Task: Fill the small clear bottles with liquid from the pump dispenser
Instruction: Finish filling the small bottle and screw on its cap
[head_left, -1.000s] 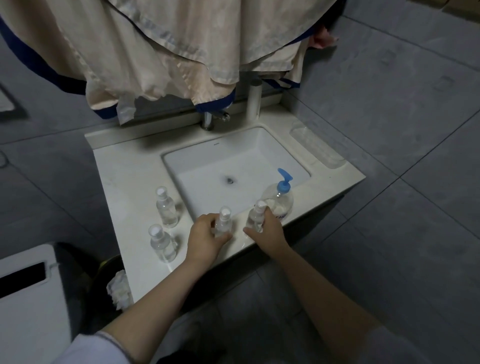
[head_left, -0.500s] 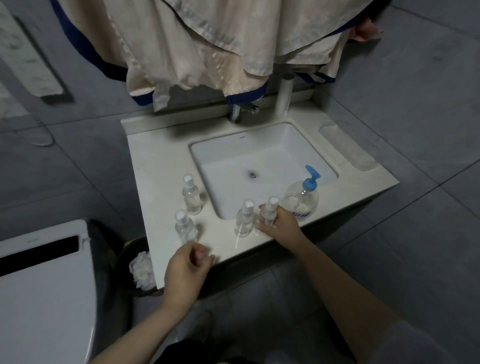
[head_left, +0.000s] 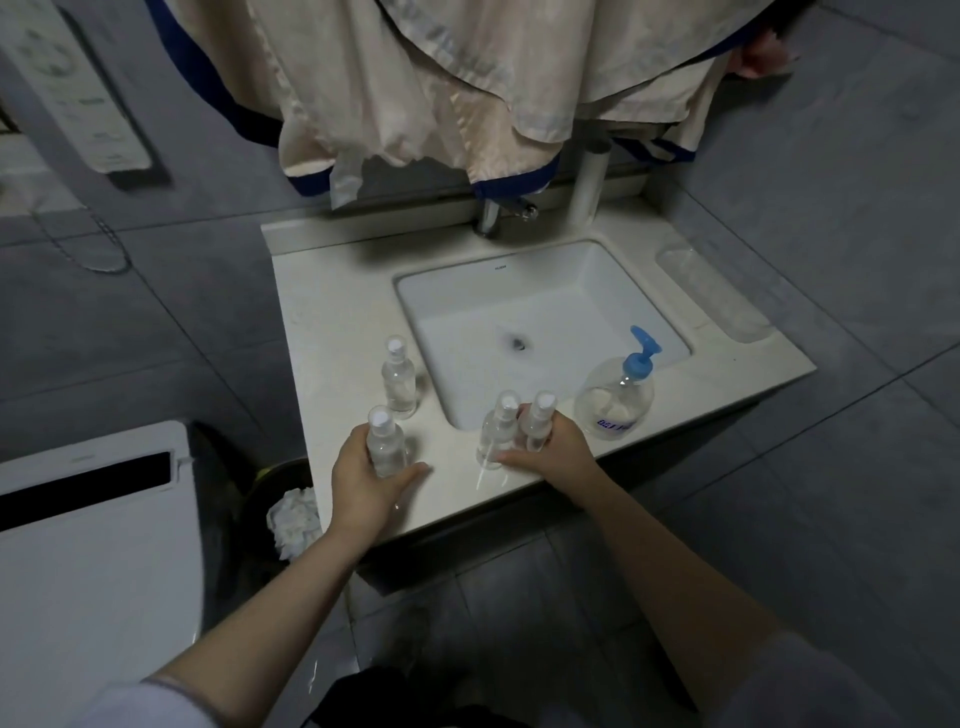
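Note:
Several small clear bottles with white caps stand on the white sink counter. My left hand grips the front left bottle. Behind it a second bottle stands alone. My right hand holds the bottle nearest the pump dispenser, a round clear bottle with a blue pump head. Another small bottle stands just left of that hand, touching its thumb side.
The sink basin lies behind the bottles, with a tap at the back. Hanging cloth overhangs the counter's rear. A toilet lid and a bin with crumpled paper stand at the left.
My left hand moved from below the counter edge up to the front left bottle and took hold of it. My right hand stays on its bottle by the dispenser.

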